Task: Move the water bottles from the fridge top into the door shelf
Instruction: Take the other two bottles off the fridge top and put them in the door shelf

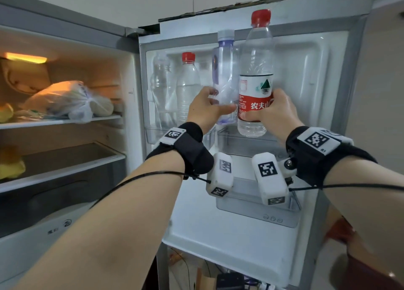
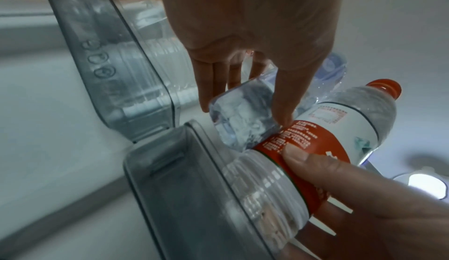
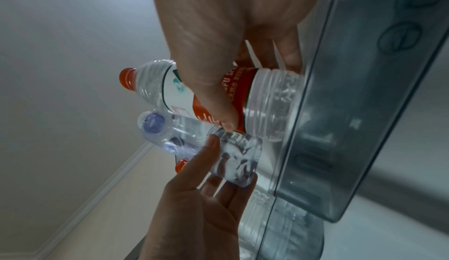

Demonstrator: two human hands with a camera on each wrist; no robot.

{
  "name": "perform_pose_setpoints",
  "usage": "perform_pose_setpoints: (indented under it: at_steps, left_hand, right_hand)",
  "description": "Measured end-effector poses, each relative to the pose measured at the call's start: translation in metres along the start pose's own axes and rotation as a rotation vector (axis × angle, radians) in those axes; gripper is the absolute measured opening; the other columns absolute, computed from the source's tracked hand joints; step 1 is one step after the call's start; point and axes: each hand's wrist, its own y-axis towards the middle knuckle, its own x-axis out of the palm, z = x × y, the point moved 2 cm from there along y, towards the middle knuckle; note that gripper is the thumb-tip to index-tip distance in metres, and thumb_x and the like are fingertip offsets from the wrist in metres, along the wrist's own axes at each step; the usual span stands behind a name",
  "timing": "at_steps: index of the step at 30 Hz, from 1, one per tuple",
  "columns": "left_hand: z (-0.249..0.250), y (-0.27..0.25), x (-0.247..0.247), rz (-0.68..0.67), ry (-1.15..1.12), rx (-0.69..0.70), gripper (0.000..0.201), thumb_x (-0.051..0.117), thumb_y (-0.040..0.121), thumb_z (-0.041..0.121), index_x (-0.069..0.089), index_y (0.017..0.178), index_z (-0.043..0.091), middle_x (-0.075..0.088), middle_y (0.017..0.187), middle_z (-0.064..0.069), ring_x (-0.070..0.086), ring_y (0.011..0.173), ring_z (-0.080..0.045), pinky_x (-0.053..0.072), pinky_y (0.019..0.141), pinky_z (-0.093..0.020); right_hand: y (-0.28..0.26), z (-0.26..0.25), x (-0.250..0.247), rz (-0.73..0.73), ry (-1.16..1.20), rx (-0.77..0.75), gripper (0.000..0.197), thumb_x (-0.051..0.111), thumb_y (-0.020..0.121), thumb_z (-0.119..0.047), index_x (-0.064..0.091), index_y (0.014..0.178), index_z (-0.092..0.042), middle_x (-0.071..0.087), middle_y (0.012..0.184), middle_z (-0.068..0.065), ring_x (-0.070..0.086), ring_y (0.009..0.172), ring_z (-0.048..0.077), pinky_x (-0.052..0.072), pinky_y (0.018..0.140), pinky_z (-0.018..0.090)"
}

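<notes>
My left hand [image 1: 211, 106] grips a clear bottle with a purple label and pale cap [image 1: 223, 75], upright, its base just above the door shelf [image 1: 247, 144]. My right hand [image 1: 272, 110] grips a red-capped bottle with a red and white label [image 1: 255, 86], its base at the rim of the shelf's right-hand bin. The two bottles touch side by side. In the left wrist view my left hand [image 2: 245, 106] holds the clear bottle [image 2: 240, 122] beside the labelled bottle [image 2: 323, 129]. In the right wrist view my right hand [image 3: 255, 89] wraps the labelled bottle [image 3: 269, 101].
Two more bottles [image 1: 188, 86] stand in the shelf's left-hand bin [image 1: 153, 135]. A lower door shelf [image 1: 258, 199] sits below my wrists. To the left the open fridge holds a plastic bag [image 1: 65, 101] on a glass shelf.
</notes>
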Motion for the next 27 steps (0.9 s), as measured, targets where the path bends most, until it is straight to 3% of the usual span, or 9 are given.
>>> perform_pose_setpoints:
  at_steps: [3,5,6,9,11,13,18,23,27]
  left_hand:
    - [-0.007,0.0,0.013,-0.009,0.019,-0.023,0.061,0.077,0.077,0.021,0.048,0.13,0.01,0.053,0.105,-0.006,0.058,0.086,-0.017,0.053,0.065,-0.015]
    - [-0.012,-0.001,0.019,-0.009,0.056,-0.032,0.06,0.077,0.078,0.024,0.049,0.129,0.009,0.053,0.101,-0.005,0.055,0.081,-0.013,0.046,0.055,-0.006]
    - [-0.015,-0.001,0.021,-0.018,0.078,-0.044,0.061,0.077,0.077,0.027,0.05,0.129,0.009,0.054,0.101,-0.004,0.056,0.084,-0.015,0.048,0.062,-0.009]
    - [-0.021,-0.004,0.026,-0.037,0.194,-0.089,0.073,0.077,0.06,0.046,0.055,0.121,0.014,0.062,0.103,-0.003,0.062,0.102,-0.025,0.051,0.093,-0.035]
    - [-0.023,-0.007,0.028,-0.048,0.287,-0.099,0.082,0.071,0.047,0.055,0.056,0.119,0.018,0.066,0.112,-0.005,0.06,0.112,-0.029,0.047,0.099,-0.042]
    - [-0.022,-0.008,0.03,-0.078,0.346,-0.108,0.083,0.069,0.045,0.056,0.054,0.118,0.019,0.064,0.118,-0.008,0.056,0.117,-0.03,0.043,0.102,-0.044]
    - [-0.019,-0.014,0.028,-0.092,0.381,-0.133,0.068,0.065,0.05,0.06,0.047,0.102,0.021,0.055,0.117,-0.012,0.049,0.117,-0.032,0.044,0.1,-0.045]
    - [-0.021,-0.015,0.025,-0.083,0.379,-0.112,0.062,0.071,0.067,0.05,0.049,0.111,0.013,0.055,0.117,-0.012,0.047,0.118,-0.032,0.043,0.098,-0.045]
    - [-0.026,-0.013,0.022,-0.073,0.373,-0.108,0.056,0.072,0.076,0.042,0.047,0.117,0.014,0.056,0.117,-0.009,0.046,0.121,-0.03,0.043,0.097,-0.04]
  right_hand:
    - [0.002,0.011,-0.003,-0.007,-0.048,0.059,0.07,0.088,0.062,-0.024,0.054,0.122,-0.013,0.067,0.114,0.003,0.064,0.103,0.022,0.052,0.094,0.041]
    - [0.004,0.017,-0.002,-0.021,-0.085,0.101,0.068,0.089,0.058,-0.027,0.058,0.117,-0.013,0.07,0.109,0.003,0.067,0.099,0.022,0.054,0.091,0.041]
    - [0.005,0.02,-0.002,-0.032,-0.102,0.119,0.067,0.089,0.057,-0.029,0.06,0.115,-0.012,0.07,0.107,0.004,0.067,0.097,0.023,0.055,0.09,0.041]
    - [0.007,0.021,-0.003,-0.07,-0.152,0.168,0.059,0.087,0.061,-0.028,0.062,0.11,-0.008,0.07,0.101,0.008,0.068,0.091,0.026,0.056,0.087,0.041]
    - [0.006,0.018,-0.004,-0.091,-0.161,0.191,0.051,0.086,0.063,-0.026,0.065,0.105,-0.007,0.071,0.097,0.009,0.069,0.089,0.026,0.057,0.085,0.041]
    - [0.006,0.016,-0.004,-0.108,-0.156,0.204,0.054,0.085,0.061,-0.026,0.065,0.107,-0.006,0.071,0.099,0.01,0.069,0.09,0.027,0.057,0.086,0.042]
    - [0.006,0.014,-0.004,-0.097,-0.071,0.203,0.077,0.086,0.065,-0.021,0.038,0.124,-0.007,0.059,0.109,0.009,0.061,0.096,0.027,0.054,0.084,0.04]
    - [0.0,0.012,-0.004,-0.096,-0.036,0.171,0.082,0.087,0.066,-0.022,0.035,0.128,-0.008,0.059,0.115,0.011,0.062,0.101,0.029,0.054,0.089,0.044]
    - [-0.003,0.011,-0.007,-0.077,0.003,0.163,0.078,0.085,0.068,-0.022,0.036,0.127,-0.009,0.059,0.117,0.01,0.062,0.101,0.026,0.054,0.085,0.039]
